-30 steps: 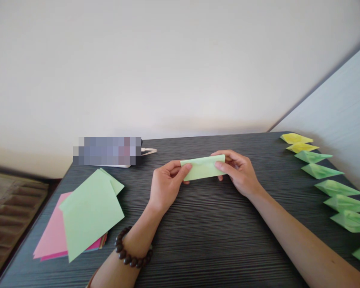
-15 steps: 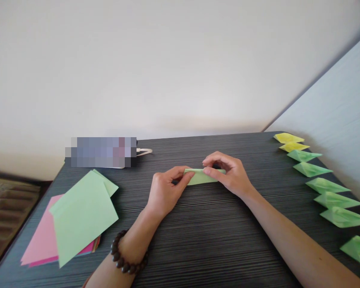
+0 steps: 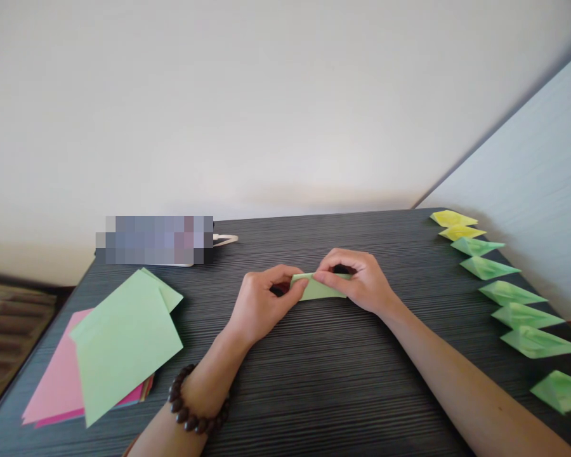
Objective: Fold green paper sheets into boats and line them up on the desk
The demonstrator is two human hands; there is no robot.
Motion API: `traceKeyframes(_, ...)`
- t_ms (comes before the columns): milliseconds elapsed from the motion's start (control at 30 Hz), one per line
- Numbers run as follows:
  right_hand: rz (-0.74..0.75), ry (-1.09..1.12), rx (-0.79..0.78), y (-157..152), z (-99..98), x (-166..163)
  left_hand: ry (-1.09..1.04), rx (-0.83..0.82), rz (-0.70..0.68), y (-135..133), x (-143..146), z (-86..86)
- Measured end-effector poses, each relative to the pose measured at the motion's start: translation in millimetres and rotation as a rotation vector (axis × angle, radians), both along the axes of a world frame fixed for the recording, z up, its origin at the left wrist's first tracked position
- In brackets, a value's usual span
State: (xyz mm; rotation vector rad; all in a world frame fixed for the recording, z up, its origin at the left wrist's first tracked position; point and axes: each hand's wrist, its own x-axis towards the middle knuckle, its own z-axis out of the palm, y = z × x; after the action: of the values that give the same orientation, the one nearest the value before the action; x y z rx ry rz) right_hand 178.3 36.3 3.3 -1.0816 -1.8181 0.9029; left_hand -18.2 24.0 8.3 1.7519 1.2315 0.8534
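A folded strip of light green paper (image 3: 320,289) lies on the dark striped table (image 3: 323,381) near its middle. My left hand (image 3: 261,304) pinches the strip's left end between thumb and fingers. My right hand (image 3: 359,282) presses on the strip's top edge and right part with curled fingers, hiding most of that end. A bead bracelet (image 3: 195,406) is on my left wrist.
A stack of paper sheets (image 3: 109,346), green on top of pink, lies at the left. A row of several folded green (image 3: 509,293) and two yellow paper shapes (image 3: 454,219) runs along the right edge by the wall. A blurred object (image 3: 155,240) sits at the back left.
The green strip was held up off the table a second ago; both hands have lowered it onto the table, and my right fingers have moved left along its top edge.
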Motion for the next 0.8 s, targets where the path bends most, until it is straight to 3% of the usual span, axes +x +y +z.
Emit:
traceKeyframes(367,0.077,-0.028,-0.015,-0.2,0.1,-0.2,-0.029,0.043,-0.024,0.9,3.7,2.4)
traceKeyframes(667,0.115,-0.009,-0.057,-0.7,2.9,-0.6,0.018,0.143,0.022,-0.4,5.4,1.8)
traceKeyframes(800,0.103,-0.023,-0.086,-1.0,3.5,0.7,-0.015,0.094,0.074,0.5,1.8,0.1)
